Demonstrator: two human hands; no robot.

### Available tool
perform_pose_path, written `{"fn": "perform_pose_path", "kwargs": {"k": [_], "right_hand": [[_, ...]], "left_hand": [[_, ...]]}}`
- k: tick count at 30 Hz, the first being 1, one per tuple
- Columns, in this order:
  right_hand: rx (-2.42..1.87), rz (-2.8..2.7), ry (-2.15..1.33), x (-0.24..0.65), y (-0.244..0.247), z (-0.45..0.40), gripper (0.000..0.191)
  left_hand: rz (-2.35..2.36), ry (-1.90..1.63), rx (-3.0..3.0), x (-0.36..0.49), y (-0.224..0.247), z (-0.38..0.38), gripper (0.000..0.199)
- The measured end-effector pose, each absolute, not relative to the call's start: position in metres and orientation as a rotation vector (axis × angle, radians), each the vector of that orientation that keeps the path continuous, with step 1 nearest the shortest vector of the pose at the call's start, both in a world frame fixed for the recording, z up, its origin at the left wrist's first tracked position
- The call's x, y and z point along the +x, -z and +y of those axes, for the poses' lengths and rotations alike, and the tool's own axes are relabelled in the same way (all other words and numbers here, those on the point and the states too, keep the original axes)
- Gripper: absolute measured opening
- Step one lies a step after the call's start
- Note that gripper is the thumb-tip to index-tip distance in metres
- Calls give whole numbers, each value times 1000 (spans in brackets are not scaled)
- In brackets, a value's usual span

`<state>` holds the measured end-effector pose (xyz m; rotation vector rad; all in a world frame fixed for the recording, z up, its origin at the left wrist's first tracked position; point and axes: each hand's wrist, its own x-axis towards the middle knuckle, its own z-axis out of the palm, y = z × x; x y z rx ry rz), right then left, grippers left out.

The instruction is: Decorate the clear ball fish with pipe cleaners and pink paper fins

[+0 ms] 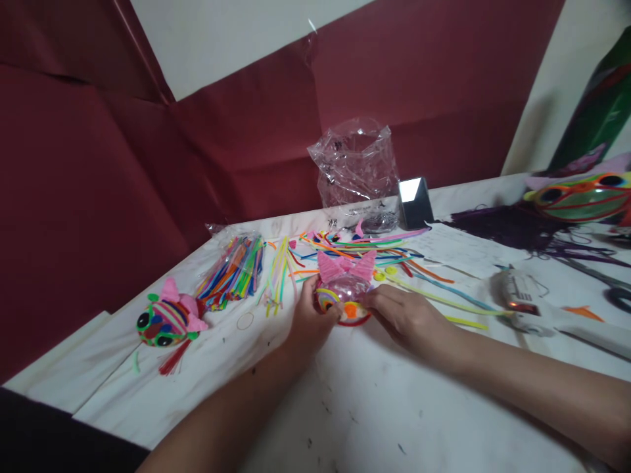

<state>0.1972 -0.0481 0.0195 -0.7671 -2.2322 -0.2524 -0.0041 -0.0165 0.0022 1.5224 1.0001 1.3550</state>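
Note:
Between my two hands is a craft figure (346, 288) with a clear plastic body, pink ear-like pieces on top, and yellow and orange trim at its near side. My left hand (318, 309) grips its left side, thumb near the orange part. My right hand (398, 311) pinches its right edge; whatever small piece may lie under those fingertips is hidden. Loose pipe cleaners (365, 244) lie just behind the figure, and two small yellow discs (390, 270) rest beside my right hand.
A finished-looking colourful figure (167, 318) sits at the left, near a bag of pipe cleaners (236, 269). On the right lie a glue gun (530, 318), scissors (604, 279) and purple strands (503, 226). A clear plastic bag (357, 167) and dark block (415, 203) stand at the back.

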Motion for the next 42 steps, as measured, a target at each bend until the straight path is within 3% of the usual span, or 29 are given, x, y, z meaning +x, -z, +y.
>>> {"fn": "perform_pose_path", "kwargs": {"k": [6,12,19,26,42], "right_hand": [[-769,-2200,337,196,-20,-47,23],[-757,-2113,315,198,-33,-44,10],[-549,-2159,240,202,-53,-64,23],[-803,-2168,272,196,-34,-53,15],[-889,-2115,197,195,-27,-49,12]], "left_hand": [[990,-1345,1493,-3,-3,-19,62],[999,-1352,1466,-1,-8,-20,60],[1031,-1394,1412,-1,-11,-18,58],[1031,-1356,1453,-2,-6,-20,61],[1010,-1337,1512,-2,-6,-21,61]]}}
